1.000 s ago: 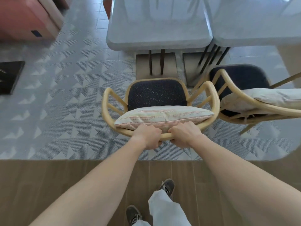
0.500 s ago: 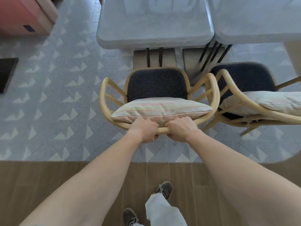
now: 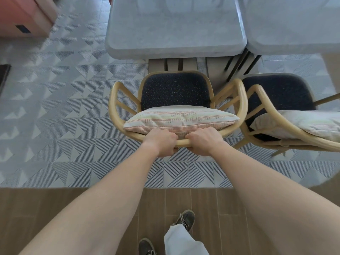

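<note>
Left hand (image 3: pixel 161 142) and, beside it, right hand (image 3: pixel 204 140) both curl tightly round the near back rail of the chair (image 3: pixel 113 105), which faces the grey surface (image 3: pixel 174 24). Step judged: tucking in. Next move: a straight push away, clearing the neighbouring chair (image 3: pixel 279 92) on the right.

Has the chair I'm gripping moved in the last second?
Yes. The chair has slid forward toward the grey table: less of the table base now shows between its seat and the tabletop edge.
</note>
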The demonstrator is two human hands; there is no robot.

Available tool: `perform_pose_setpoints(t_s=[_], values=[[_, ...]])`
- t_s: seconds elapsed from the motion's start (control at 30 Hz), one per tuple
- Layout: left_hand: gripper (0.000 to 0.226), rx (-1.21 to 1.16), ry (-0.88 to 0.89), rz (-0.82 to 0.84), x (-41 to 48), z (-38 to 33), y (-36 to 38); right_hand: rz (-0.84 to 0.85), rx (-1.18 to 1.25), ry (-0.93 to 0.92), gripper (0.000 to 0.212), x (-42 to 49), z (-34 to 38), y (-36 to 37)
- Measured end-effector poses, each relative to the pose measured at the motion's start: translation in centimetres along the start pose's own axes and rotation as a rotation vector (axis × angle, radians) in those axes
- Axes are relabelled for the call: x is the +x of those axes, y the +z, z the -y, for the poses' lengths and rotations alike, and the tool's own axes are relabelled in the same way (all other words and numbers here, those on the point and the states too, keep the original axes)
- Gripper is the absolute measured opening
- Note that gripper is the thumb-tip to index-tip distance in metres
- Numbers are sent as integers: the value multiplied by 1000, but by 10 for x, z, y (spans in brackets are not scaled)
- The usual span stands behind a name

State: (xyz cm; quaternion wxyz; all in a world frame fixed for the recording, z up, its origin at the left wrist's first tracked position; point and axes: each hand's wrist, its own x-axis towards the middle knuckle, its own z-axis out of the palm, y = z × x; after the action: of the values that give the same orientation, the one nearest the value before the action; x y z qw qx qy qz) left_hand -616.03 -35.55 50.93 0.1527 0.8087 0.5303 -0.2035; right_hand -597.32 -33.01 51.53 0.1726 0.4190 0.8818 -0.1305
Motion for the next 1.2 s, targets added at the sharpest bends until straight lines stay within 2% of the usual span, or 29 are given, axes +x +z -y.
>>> perform_pose_setpoints(t_s=[0.13,0.63,0.97,1.2], values=[[30,25,44,-12,7,10,-3,22,18,3,12,9,-3,-4],[31,-25,125,-25,17,20,-5,66,-37,38,22,14,-4,-11],[34,3,53,-5,13,13,-9,37,27,30,15,13,-4,-12],[21,1,52,22,-25,-14,6,60,30,-17,18,-21,16,1]])
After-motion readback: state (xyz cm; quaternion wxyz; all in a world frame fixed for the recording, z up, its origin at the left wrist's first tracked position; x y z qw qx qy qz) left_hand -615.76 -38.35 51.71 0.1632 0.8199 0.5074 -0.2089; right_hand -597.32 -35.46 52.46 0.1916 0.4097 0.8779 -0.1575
